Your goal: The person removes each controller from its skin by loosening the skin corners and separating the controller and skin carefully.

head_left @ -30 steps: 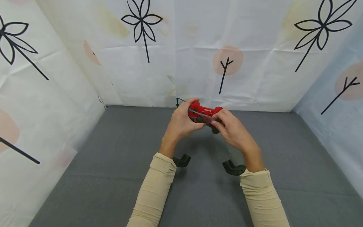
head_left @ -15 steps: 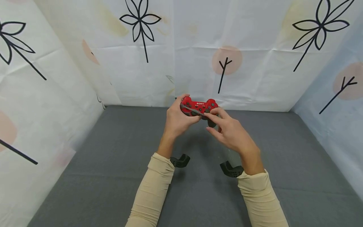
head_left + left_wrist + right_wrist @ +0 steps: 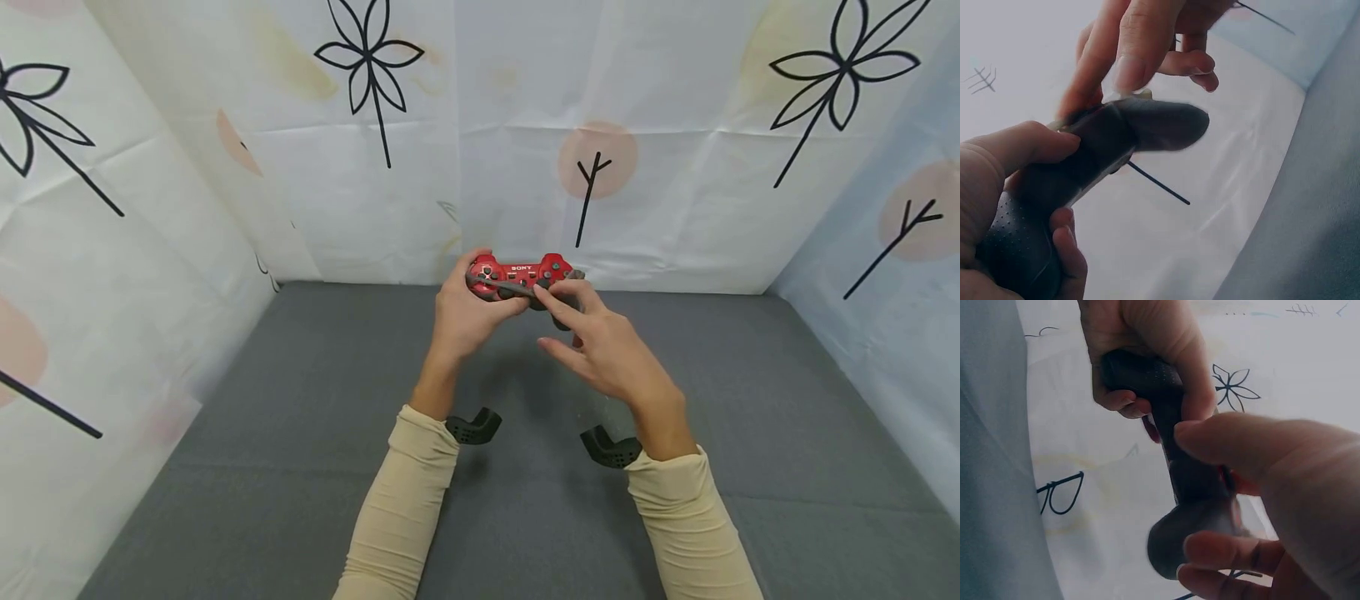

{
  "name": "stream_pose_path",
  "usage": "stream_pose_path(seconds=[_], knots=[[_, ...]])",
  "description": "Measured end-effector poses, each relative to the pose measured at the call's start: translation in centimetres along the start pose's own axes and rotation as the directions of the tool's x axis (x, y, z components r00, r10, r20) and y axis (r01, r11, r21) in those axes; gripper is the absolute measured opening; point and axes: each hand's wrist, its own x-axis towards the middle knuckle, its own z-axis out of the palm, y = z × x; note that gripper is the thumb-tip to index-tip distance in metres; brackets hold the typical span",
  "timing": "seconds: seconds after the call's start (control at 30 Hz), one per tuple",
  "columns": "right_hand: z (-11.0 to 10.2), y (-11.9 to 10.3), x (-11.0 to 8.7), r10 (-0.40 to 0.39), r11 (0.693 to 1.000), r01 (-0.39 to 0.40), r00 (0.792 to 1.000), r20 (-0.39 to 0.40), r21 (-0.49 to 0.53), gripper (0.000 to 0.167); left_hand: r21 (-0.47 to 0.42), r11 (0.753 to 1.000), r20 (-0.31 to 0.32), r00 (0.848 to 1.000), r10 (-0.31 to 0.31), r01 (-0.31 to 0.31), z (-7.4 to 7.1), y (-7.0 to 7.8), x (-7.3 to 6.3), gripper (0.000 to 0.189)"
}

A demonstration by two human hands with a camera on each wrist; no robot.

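A red game controller [image 3: 522,268] marked SONY is raised upright above the table, its face toward the head camera. A dark rubbery cover [image 3: 1094,140] wraps its back, dotted at the grip. In the head view a grey edge of this cover [image 3: 504,286] slants across the controller's face. My left hand [image 3: 467,312] grips the left end, its thumb along the lower side. My right hand [image 3: 604,342] touches the cover's edge with extended index and middle fingers. Its thumb stands apart below them. The right end of the cover [image 3: 1175,540] hangs near the right fingers.
The grey table [image 3: 322,500] spreads under both forearms. White fabric walls [image 3: 510,192] with printed flowers and trees rise at the back and both sides. A dark wrist mount [image 3: 474,426] juts from the left wrist, and another [image 3: 609,448] from the right.
The controller has moved left and turned so its face shows more squarely. My right thumb has come away from the cover's edge, while the index and middle fingers stay at it.
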Motion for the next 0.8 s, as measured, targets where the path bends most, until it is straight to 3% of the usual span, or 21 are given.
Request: stream_pose_path(seconds=[0.2,0.33,0.5,0.8], knots=[[-0.1,0.0,0.0,0.01,1.0,-0.01,1.0,0.009,-0.003,0.065,-0.061,0.998,0.038,0.999,-0.029,0.031,0.1,-0.2,0.1,0.083],[-0.2,-0.4,0.1,0.042,0.998,-0.041,0.998,0.036,-0.047,0.065,-0.019,0.999,0.02,0.999,-0.031,0.031,0.2,-0.2,0.1,0.084],[-0.3,-1.2,0.1,0.065,0.994,-0.061,0.997,0.05,-0.089,0.066,0.062,0.998,-0.022,1.0,0.01,-0.008,0.5,0.0,-0.1,0.084],[-0.2,-2.5,0.1,0.139,0.989,-0.145,0.979,0.147,0.027,0.077,0.161,0.985,-0.059,0.996,0.069,-0.059,1.1,-0.1,-0.3,0.081]])
